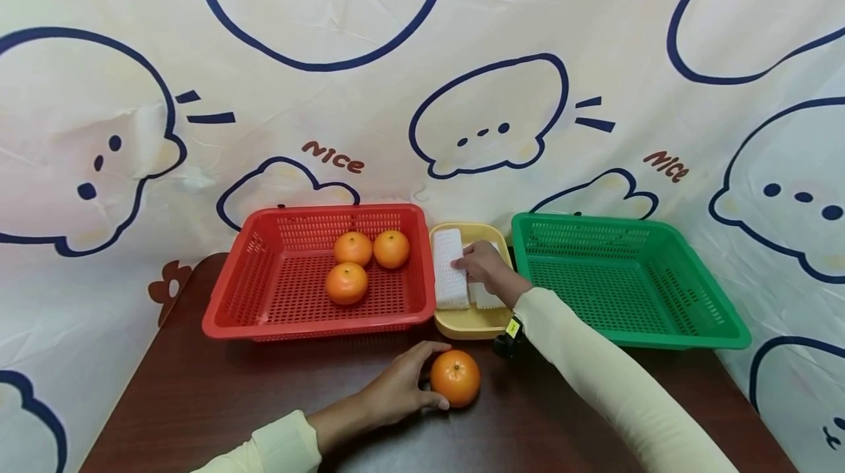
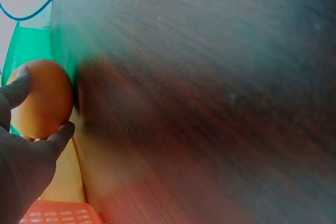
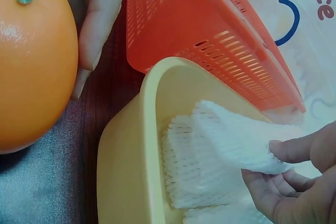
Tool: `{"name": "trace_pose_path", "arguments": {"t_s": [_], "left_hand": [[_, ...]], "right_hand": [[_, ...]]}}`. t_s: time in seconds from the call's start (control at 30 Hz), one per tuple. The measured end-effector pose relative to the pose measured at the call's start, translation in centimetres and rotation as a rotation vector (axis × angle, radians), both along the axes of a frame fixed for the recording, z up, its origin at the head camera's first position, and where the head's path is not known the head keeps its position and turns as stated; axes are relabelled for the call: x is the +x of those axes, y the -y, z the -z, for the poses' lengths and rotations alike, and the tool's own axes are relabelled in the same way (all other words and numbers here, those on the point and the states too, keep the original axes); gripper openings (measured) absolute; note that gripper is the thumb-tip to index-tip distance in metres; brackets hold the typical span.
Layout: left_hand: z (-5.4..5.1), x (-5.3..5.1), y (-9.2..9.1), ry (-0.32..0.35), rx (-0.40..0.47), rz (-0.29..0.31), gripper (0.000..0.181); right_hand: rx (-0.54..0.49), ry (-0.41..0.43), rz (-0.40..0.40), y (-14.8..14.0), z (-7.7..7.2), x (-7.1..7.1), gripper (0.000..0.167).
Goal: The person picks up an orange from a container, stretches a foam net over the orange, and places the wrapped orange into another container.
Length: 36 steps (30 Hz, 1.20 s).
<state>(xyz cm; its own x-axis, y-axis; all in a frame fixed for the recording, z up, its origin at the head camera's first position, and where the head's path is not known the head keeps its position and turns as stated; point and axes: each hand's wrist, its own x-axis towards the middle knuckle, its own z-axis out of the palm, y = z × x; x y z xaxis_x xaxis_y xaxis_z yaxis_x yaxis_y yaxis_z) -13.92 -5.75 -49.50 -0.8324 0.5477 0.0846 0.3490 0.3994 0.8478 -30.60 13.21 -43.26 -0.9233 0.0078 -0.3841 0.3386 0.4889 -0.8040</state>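
Netting (image 3: 231,140), likely light, soft, best edge-held, is being pinched by the right hand (image 1: 487,268); left hand (image 1: 399,386) is cupping an orange (image 1: 457,379).

A dark brown wood-grain table (image 1: 198,392) is bearing a red perforated basket (image 1: 317,330) on the left, a green perforated basket (image 1: 667,339) on the right and a yellow plastic bin (image 1: 470,328) between them. Nearer, an orange (image 1: 455,379) is resting on the wood-grain surface.

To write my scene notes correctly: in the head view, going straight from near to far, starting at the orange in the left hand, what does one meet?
Orange → yellow tray → cartoon-printed backdrop.
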Motion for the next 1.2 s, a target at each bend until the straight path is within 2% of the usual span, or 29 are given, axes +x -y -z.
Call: {"name": "trace_pose_path", "arguments": {"t_s": [0.23, 0.5, 0.97, 1.07, 1.2], "left_hand": [[0.0, 0.1, 0.0, -0.022, -0.016, 0.005, 0.079], [-0.1, 0.2, 0.0, -0.043, -0.026, -0.001, 0.079], [0.1, 0.2, 0.2, -0.026, -0.008, 0.002, 0.077], [0.1, 0.2, 0.3, -0.008, 0.02, 0.008, 0.077], [-0.4, 0.2, 0.4, 0.033, 0.105, 0.026, 0.077]], "right_hand": [[-0.012, 0.002, 0.022, -0.5, -0.4, -0.1, 0.034], [-0.056, -0.002, 0.036, -1.2, -1.8, -0.3, 0.036], [-0.133, -0.01, -0.01, -2.3, -4.6, 0.6, 0.043], [-0.119, -0.023, -0.026, -2.5, -5.3, 1.0, 0.043], [-0.109, -0.047, -0.038, -2.9, -6.3, 1.6, 0.043]]}}
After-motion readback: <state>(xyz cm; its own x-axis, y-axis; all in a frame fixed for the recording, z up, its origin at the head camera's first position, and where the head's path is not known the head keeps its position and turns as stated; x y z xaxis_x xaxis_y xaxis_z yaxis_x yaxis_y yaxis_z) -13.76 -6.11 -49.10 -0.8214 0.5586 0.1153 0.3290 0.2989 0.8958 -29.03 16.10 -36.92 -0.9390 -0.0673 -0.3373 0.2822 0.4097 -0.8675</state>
